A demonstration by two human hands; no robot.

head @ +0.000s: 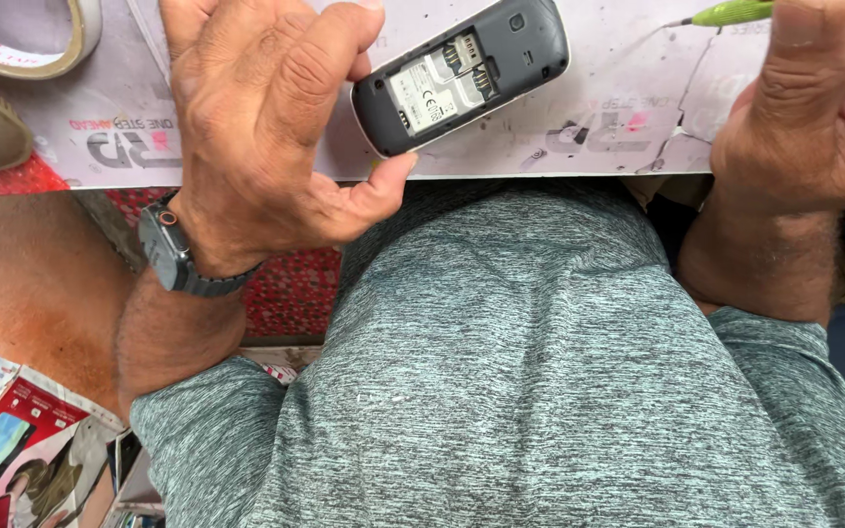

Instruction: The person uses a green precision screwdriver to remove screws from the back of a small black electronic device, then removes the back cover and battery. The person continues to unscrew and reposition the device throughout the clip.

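Gripping the open-backed phone (462, 76) upper centre, our left hand (266, 127) clamps its edges; right hand (814, 117) fingers close on the green tool (733, 12) — steady does it.

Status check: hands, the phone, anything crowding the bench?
Left hand grips the grey phone, back cover off, battery bay showing. Right hand holds a green tool. Tape roll at the bench's far left, apart from the phone.

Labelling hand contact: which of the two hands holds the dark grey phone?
The left hand, with the dark wristwatch, grips the dark grey phone with its back cover off. The right hand holds a thin green tool instead.
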